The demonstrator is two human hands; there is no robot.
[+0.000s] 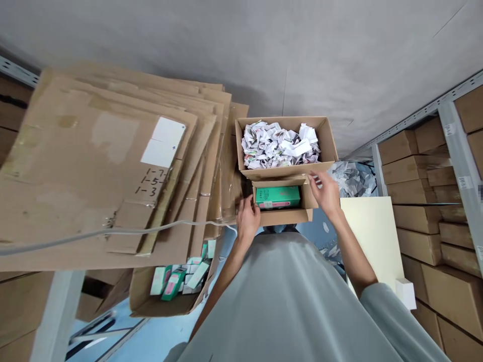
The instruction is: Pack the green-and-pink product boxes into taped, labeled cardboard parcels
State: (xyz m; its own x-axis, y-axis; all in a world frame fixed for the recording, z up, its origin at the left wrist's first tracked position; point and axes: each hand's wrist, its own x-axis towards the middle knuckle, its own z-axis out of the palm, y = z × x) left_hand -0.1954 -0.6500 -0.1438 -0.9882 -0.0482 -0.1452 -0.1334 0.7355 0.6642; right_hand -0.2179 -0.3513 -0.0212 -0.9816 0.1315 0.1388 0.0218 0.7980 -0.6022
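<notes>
A small open cardboard box [287, 217] stands in front of me with its flaps folded out. Inside lies a green and pink product box [281, 195] with a label on its front. My left hand [248, 217] grips the small box at its left end, fingers curled at the edge. At the right end, my right hand [326, 192] has its fingertips closed at the upper corner of the side flap. Just behind sits a larger open carton [287, 173], filled with crumpled printed paper [279, 146].
Flattened cardboard sheets [94, 166] are stacked at left, crossed by a grey cable [151, 230]. Below them, a carton [162, 307] holds several green and white boxes. Shelves of brown cartons [411, 171] line the right, near a pale board [373, 226] and a crumpled-paper pile [352, 178].
</notes>
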